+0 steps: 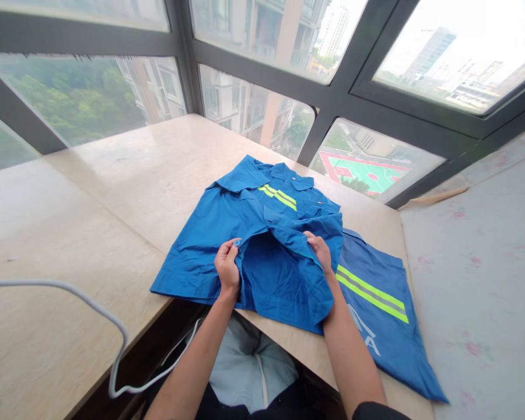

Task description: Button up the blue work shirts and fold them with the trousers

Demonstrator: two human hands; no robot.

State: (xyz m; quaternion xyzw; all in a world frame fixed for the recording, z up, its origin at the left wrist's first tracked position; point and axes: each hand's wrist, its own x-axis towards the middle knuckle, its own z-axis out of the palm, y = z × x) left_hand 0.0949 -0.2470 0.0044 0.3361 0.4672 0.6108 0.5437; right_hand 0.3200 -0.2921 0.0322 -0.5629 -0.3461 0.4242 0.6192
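A blue work shirt (254, 233) with yellow-green reflective stripes lies on a beige stone window ledge (126, 186), its front open. My left hand (227, 265) pinches the left front edge of the shirt beside a blue button (237, 242). My right hand (320, 249) grips the right front edge, fingers closed on the cloth. Both hands hold the two edges a little apart over the shirt's inside.
A second blue garment (380, 303) with reflective stripes lies to the right, partly under the shirt. A white cable (87, 303) runs across the ledge at the lower left. Large windows (262, 105) close off the far side. A pale patterned surface (476, 280) lies at the right.
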